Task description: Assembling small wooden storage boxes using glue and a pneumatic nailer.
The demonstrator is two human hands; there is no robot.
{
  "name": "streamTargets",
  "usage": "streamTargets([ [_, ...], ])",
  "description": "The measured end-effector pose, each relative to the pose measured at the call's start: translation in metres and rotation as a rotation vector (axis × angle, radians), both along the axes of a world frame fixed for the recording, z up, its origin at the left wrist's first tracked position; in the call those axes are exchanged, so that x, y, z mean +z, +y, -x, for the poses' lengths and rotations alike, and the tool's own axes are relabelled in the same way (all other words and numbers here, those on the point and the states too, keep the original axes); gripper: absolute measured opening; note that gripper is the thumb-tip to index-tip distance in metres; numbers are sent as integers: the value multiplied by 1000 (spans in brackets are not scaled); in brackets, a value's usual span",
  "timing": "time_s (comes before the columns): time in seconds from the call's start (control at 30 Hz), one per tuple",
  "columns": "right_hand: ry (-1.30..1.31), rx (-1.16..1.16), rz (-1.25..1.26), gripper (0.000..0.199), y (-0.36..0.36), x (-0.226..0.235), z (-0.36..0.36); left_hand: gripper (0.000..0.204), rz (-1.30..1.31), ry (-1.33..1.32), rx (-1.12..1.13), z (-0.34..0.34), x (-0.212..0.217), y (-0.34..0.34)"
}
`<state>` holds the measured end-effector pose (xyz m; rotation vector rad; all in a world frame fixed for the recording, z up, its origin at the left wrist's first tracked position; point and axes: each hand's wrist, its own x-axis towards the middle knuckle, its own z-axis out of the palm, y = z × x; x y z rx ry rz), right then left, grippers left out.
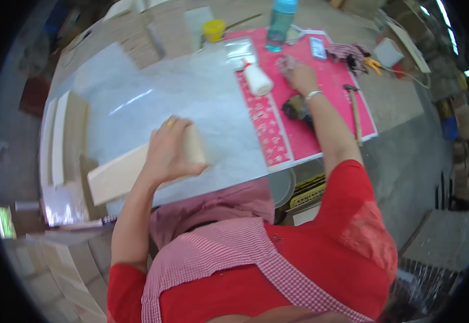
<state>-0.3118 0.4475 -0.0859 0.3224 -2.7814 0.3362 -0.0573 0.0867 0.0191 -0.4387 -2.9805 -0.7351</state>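
Note:
My left hand is wrapped over the right end of a pale wooden block or box, which lies slantwise near the table's front edge. Across the table to the right, my right hand reaches out with its fingers closed on a crumpled pale thing, like a rag or thin plastic; its kind is unclear. Left of that hand a white squeeze bottle with a red tip lies on its side. Just below the hand is a dark tool, partly covered by my forearm. A hammer lies to the right.
A grey sheet and a pink mat cover the table. Pale boards stand at the left edge, stacked wood at the back. A teal water bottle, yellow tub and checked cloth stand or lie farther off.

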Motion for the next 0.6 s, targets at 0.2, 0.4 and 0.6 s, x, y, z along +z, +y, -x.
streamTargets([
  [0.2, -190, -96, -210, 28, 4, 20, 8, 83, -28, -5, 15, -4, 11, 7],
  [0.4, 19, -165, 212, 40, 10, 44, -63, 83, -21, -10, 29, -3, 9, 6],
  [0.6, -69, -51, 119, 57, 23, 35, -164, 85, 27, 43, 17, -5, -7, -13],
])
